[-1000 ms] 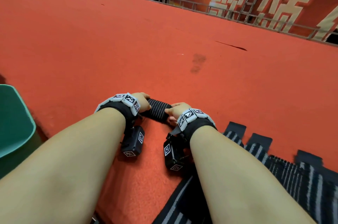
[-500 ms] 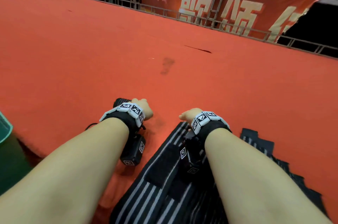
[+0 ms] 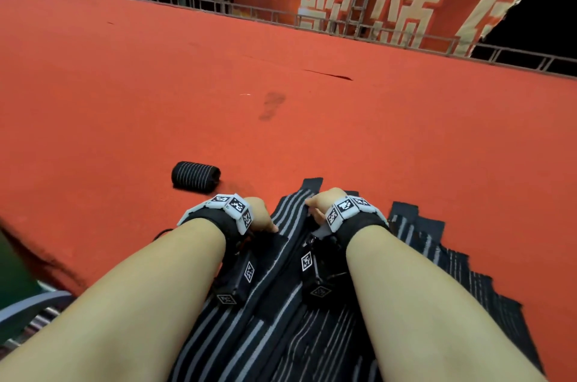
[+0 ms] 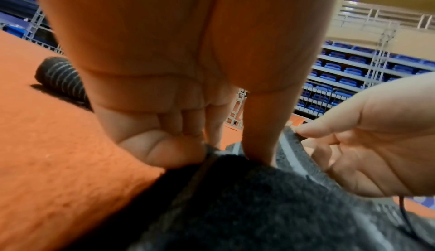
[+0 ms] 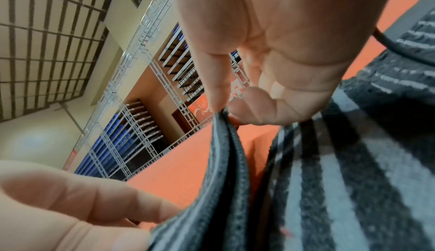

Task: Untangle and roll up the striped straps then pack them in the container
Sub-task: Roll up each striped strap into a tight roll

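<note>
One rolled striped strap (image 3: pixel 195 177) lies free on the red carpet, ahead and left of my hands; it also shows in the left wrist view as a rolled strap (image 4: pixel 61 80). A flat black-and-grey striped strap (image 3: pixel 292 213) runs toward me between my forearms. My left hand (image 3: pixel 265 222) pinches its left edge between thumb (image 4: pixel 164 149) and forefinger. My right hand (image 3: pixel 312 210) pinches a raised fold of the same strap (image 5: pixel 226 143) between thumb and forefinger. Several more unrolled straps (image 3: pixel 437 244) lie fanned out on the right.
The green container (image 3: pixel 9 269) is only a dark sliver at the left edge, with a grey curved part (image 3: pixel 28 306) below it. Red carpet (image 3: pixel 312 116) stretches ahead to a metal railing (image 3: pixel 343 22) and a red banner.
My left hand has let go of the rolled strap, which now lies alone on the carpet. Both hands have come onto the end of a flat strap and pinch it.
</note>
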Demonstrator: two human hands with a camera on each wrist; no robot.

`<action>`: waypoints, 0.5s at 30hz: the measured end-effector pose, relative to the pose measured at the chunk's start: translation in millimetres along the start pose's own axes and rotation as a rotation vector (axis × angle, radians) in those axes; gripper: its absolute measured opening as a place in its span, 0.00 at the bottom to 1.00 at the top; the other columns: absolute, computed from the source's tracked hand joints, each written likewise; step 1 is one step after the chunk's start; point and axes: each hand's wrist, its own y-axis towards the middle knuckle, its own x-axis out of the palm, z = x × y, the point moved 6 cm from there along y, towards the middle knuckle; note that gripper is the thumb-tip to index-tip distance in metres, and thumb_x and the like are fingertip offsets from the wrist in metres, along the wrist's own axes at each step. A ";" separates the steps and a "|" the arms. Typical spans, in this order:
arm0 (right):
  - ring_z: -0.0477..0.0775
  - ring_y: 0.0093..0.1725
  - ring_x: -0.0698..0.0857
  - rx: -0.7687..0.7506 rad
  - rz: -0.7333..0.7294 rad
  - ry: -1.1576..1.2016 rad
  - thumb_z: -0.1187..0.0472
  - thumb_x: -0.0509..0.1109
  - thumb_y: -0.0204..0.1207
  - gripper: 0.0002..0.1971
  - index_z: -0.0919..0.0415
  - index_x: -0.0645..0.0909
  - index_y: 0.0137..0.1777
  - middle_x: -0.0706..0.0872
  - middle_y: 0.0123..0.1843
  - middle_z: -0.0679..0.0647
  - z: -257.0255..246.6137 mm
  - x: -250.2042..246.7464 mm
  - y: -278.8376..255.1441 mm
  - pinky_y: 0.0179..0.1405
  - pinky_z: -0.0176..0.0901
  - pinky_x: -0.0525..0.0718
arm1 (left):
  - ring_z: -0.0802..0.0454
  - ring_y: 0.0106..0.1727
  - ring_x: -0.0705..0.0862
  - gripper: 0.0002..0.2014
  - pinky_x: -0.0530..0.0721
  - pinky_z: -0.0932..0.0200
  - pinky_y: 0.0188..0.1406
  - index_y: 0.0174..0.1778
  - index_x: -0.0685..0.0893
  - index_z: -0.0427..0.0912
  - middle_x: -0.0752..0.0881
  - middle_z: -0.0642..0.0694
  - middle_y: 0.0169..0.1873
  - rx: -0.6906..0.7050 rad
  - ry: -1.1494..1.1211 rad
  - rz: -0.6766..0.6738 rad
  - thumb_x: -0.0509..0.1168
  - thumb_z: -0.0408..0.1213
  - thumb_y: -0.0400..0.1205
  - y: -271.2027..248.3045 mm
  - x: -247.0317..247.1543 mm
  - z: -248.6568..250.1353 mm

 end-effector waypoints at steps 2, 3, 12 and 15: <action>0.46 0.34 0.75 -0.006 -0.001 0.009 0.70 0.64 0.80 0.14 0.57 0.68 0.34 0.74 0.37 0.52 -3.0 -2.8 -4.4 0.28 0.30 0.80 | 0.48 0.43 0.82 0.19 0.80 0.60 0.38 0.59 0.85 0.36 0.88 0.41 0.54 0.000 0.007 0.000 0.70 0.45 0.78 -7.2 -1.8 1.6; 0.48 0.33 0.75 -0.008 -0.001 0.007 0.69 0.65 0.80 0.14 0.58 0.69 0.33 0.74 0.36 0.53 -4.6 -4.6 -2.3 0.26 0.32 0.79 | 0.48 0.43 0.82 0.19 0.79 0.61 0.34 0.59 0.85 0.36 0.88 0.42 0.52 0.008 -0.012 0.002 0.70 0.45 0.78 -10.7 -3.9 2.1; 0.53 0.40 0.85 -0.185 0.010 0.281 0.67 0.61 0.83 0.04 0.63 0.78 0.51 0.84 0.43 0.56 -32.2 -5.6 -62.7 0.39 0.47 0.84 | 0.51 0.44 0.82 0.17 0.80 0.60 0.35 0.60 0.77 0.40 0.84 0.44 0.52 0.108 -0.243 0.071 0.68 0.45 0.80 -75.3 -27.0 12.9; 0.57 0.44 0.86 -0.271 -0.007 0.345 0.71 0.60 0.82 0.09 0.60 0.74 0.58 0.85 0.50 0.60 -43.4 -9.4 -99.0 0.37 0.49 0.86 | 0.50 0.40 0.81 0.19 0.81 0.54 0.43 0.58 0.76 0.40 0.83 0.46 0.46 0.194 -0.217 0.163 0.59 0.53 0.83 -105.3 -38.8 16.1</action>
